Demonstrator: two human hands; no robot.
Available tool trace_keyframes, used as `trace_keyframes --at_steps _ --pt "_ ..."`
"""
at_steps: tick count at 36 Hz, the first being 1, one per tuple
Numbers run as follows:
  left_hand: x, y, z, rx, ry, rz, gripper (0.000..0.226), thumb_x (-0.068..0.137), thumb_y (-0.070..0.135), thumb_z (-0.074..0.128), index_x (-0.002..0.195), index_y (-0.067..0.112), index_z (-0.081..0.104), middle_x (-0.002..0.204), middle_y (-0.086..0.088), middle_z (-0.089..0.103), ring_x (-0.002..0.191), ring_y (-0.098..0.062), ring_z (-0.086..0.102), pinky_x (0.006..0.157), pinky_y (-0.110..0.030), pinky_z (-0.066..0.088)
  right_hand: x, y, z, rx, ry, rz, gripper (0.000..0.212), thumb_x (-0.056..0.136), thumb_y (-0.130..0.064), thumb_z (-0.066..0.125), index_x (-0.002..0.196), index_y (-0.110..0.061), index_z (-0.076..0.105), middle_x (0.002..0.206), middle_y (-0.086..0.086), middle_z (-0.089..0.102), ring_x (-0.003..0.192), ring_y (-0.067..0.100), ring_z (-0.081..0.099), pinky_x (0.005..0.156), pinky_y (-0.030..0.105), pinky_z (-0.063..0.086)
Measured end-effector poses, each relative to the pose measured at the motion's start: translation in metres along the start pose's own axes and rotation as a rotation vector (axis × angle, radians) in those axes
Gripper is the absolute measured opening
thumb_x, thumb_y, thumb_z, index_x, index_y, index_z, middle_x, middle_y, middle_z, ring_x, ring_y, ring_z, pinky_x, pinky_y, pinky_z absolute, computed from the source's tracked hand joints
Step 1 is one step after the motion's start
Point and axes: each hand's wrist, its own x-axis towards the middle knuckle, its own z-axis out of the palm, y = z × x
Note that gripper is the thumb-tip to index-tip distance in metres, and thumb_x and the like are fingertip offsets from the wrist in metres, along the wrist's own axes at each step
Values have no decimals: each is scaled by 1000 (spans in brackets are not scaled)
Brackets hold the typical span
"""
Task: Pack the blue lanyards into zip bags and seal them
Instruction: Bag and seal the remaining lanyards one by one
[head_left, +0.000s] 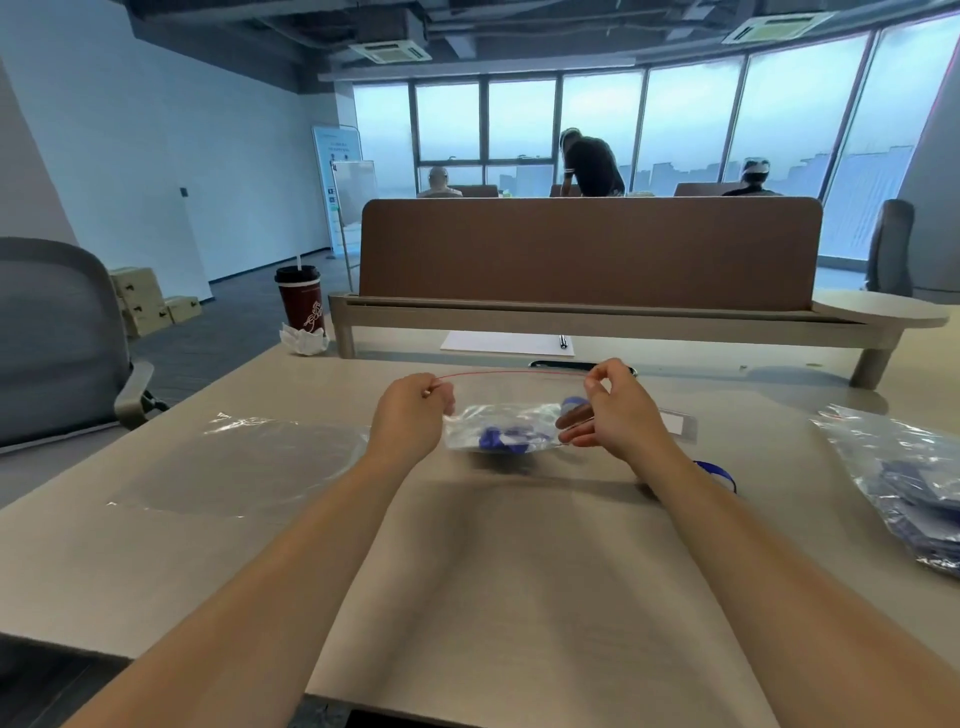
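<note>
- Holding a clear zip bag (498, 415) up over the table (519, 571), w/ one hand at each top corner.
- Left hand (410, 410) pinches the top left corner of the bag, fingers curled in tight.
- Right hand (618, 410) pinches the top right corner w/ thumb & first finger. The other fingers stick out loose below.
- Red zip line (514, 372) runs almost straight btw the 2 hands (can't tell if it is pressed shut all the way).
- Blue lanyard (501, 439) sits bunched up inside the bag, low down. The bag is in the middle of the table, its bottom close to the top of the table.
- Loose blue loop (719, 473) lies on the table just right of the right wrist, partly hidden by the arm.
- Clear badge holder (675, 423) w/ a white card lies flat, just right of the right hand.
- Empty clear bags (234, 462) lie flat on the left side of the table, a bit left of the left arm.
- Pile of bags (904, 483) w/ blue stuff inside sits at the right edge, well apart from the hands.
- Far left: dark red cup (300, 299) w/ black lid & straw. A white crumpled thing (305, 340) lies at its base (mask or tissue, can't tell).
- Far middle: white paper (506, 343) w/ a pen (563, 341) on its right end, under the brown divider (587, 249).
- Grey chair (57, 338) stands left of the table.
- People sit & stand far back by the big windows.
</note>
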Motion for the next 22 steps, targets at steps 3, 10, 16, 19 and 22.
trace_keyframes --at_steps 3,10,16,19,22 --pt "4 15 -2 -47 30 31 23 100 13 48 97 9 70 96 -8 72 90 -22 67 78 -27 48 2 -9 -10 87 24 0 3 104 -17 47 104 -16 45 86 19 74 72 29 75 72 40 62" --pt "12 66 -4 -124 61 140 26 102 35 50 110 21 71 92 6 71 85 -13 64 73 -25 50 -3 -43 -51 240 127 -10 11 100 -2 52 102 2 61 88 20 74 76 27 76 72 34 62" --pt "7 117 10 -431 -98 172 20 103 26 51 108 17 69 87 -6 74 78 -22 73 73 -34 62 -14 -61 -97 80 240 -95 10 103 -12 49 102 -11 59 94 8 73 70 25 75 63 34 61" --pt "7 138 23 -452 -147 221 16 102 19 53 104 14 67 86 -9 74 79 -20 73 72 -29 61 -21 -65 -120 56 332 -156 12 105 -14 45 102 -11 57 92 11 72 68 23 74 56 26 58" --pt "6 159 41 -504 -208 260 13 100 11 55 94 8 66 89 -15 74 81 -26 74 75 -34 61 -30 -70 -145 70 432 -190 13 106 -15 43 101 -12 55 85 11 72 63 16 72 55 23 58"
